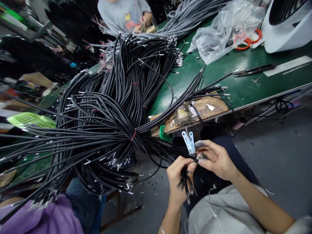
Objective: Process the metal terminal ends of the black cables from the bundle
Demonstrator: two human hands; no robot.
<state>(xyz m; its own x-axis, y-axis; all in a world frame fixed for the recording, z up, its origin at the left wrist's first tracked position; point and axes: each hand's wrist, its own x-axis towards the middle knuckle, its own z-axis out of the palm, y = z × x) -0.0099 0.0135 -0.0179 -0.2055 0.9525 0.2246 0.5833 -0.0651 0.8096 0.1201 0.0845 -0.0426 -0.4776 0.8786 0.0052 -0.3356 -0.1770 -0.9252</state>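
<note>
My left hand (179,174) is closed around several black cables (187,187), whose ends hang below its fingers. My right hand (218,160) has thumb and fingers brought together at the pale, frayed end of a cable (200,157), which sticks out past the left thumb. Just above both hands, a light blue clothespin (189,143) hangs on the shaft of a small, grimy motor (182,115). That motor sits on a wooden board (209,107) at the table edge, with a green clamp (164,132) beside it.
A large heap of black cables (136,81) covers the green table's (246,84) left part. Pliers (255,70), orange-handled scissors (248,39), a plastic bag (214,35) and a white fan (287,32) lie further right. One person (124,16) works opposite; another in purple (53,214) sits left.
</note>
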